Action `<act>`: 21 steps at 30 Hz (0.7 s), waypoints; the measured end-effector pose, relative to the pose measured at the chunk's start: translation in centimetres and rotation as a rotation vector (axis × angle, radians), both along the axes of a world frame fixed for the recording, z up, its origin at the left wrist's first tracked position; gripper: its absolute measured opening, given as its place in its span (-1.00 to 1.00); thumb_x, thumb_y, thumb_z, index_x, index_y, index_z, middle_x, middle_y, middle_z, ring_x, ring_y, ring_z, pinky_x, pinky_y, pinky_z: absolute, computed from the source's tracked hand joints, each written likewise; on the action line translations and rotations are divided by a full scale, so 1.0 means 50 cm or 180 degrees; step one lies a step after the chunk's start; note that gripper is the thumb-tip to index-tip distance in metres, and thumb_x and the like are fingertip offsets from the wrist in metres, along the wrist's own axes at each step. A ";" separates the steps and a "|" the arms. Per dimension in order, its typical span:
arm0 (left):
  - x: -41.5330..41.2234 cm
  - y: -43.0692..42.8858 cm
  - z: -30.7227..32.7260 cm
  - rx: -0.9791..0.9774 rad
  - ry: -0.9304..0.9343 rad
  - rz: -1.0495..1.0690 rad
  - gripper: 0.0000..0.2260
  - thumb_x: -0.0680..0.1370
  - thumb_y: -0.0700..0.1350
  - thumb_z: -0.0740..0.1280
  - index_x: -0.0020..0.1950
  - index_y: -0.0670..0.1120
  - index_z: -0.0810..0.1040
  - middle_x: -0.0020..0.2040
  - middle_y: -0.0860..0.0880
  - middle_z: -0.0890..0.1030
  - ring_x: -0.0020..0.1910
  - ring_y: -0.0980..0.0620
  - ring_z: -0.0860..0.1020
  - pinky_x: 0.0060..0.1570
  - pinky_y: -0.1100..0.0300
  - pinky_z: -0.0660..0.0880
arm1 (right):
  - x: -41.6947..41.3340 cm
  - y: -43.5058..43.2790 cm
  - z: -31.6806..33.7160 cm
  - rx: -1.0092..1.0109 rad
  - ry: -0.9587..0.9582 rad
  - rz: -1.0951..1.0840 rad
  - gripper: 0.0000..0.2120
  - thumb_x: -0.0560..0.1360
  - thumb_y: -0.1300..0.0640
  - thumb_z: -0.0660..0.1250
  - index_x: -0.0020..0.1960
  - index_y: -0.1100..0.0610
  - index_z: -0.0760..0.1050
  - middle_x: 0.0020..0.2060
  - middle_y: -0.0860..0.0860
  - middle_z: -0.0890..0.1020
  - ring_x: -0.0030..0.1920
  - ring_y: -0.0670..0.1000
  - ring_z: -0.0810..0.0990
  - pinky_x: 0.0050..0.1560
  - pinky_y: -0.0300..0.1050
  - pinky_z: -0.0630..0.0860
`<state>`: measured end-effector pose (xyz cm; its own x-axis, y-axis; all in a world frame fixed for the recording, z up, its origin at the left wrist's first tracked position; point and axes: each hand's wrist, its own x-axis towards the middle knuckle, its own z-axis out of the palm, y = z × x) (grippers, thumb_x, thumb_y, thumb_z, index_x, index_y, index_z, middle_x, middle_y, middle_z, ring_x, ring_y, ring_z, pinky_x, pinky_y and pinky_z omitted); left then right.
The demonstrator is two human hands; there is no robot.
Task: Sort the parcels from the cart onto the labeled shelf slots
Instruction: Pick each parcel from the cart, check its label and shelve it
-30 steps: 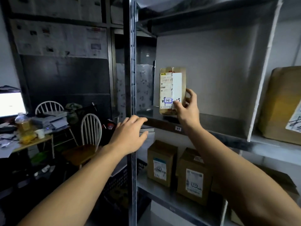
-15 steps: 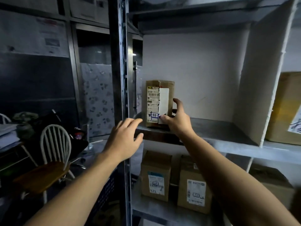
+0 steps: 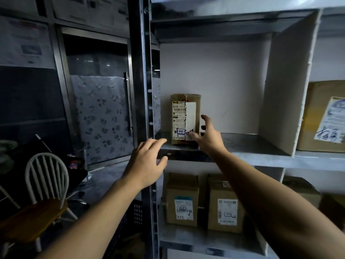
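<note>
Judging by size, the box [image 3: 184, 118] seems light and stiff; take its sides. Your left hand [image 3: 147, 161] and right hand [image 3: 207, 136] have fingers spread, empty.

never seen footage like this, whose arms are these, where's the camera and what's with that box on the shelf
No machine here: these are a person's two bare arms, filmed by one wide-angle camera worn on their head, looking forward and down. They are sorting parcels onto shelves. A small brown parcel, an H penned on its label, stands upright on the metal shelf. The right hand is beside it, fingers spread, gripping nothing; whether a fingertip touches the label I cannot tell. The left hand hovers open before the shelf edge. Lower down stand two more boxes.
</note>
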<state>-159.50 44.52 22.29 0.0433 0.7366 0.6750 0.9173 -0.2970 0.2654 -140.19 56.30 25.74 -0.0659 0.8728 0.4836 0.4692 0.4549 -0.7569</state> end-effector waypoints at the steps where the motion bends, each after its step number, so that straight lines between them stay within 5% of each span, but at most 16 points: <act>1: 0.001 -0.002 -0.003 0.0009 -0.0007 -0.0035 -0.54 0.57 -0.03 0.31 0.46 -0.01 0.35 0.31 0.00 0.44 0.28 -0.01 0.39 0.24 0.08 0.38 | 0.005 -0.005 -0.001 0.0047 0.0027 -0.0078 -0.28 0.53 0.03 0.42 0.56 -0.05 0.11 0.39 0.12 0.46 0.32 0.16 0.51 0.24 0.19 0.55; 5: 0.026 -0.009 -0.033 0.0071 -0.0138 -0.0267 -0.56 0.56 -0.07 0.34 0.44 -0.03 0.39 0.30 0.02 0.44 0.28 0.06 0.39 0.22 0.23 0.32 | 0.052 -0.045 -0.030 0.0606 0.0010 -0.0281 -0.50 0.59 0.03 0.35 0.48 0.03 0.32 0.33 0.07 0.50 0.28 0.00 0.51 0.27 0.05 0.53; 9: 0.087 -0.003 -0.094 -0.0066 -0.0176 -0.0502 -0.56 0.53 -0.09 0.37 0.41 -0.06 0.43 0.28 0.00 0.46 0.28 0.01 0.43 0.25 0.17 0.36 | 0.141 -0.106 -0.095 0.1048 -0.0212 -0.0326 -0.66 0.60 0.06 0.32 0.35 0.10 0.46 0.22 0.04 0.55 0.15 -0.04 0.57 0.12 -0.19 0.51; 21: 0.580 0.020 -0.113 -0.0452 0.0096 -0.1575 -0.57 0.54 -0.03 0.33 0.40 -0.02 0.42 0.29 -0.03 0.46 0.26 -0.09 0.40 0.30 0.01 0.30 | 0.648 -0.292 -0.213 0.0626 -0.1483 -0.1548 -0.66 0.55 0.02 0.32 0.28 0.11 0.52 0.14 0.11 0.58 0.10 0.18 0.59 0.03 0.02 0.54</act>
<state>-130.48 45.54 16.62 0.4277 0.7074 0.5628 0.6839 -0.6603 0.3103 -107.79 41.72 15.06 0.0711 0.7550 0.6519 0.9098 0.2188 -0.3526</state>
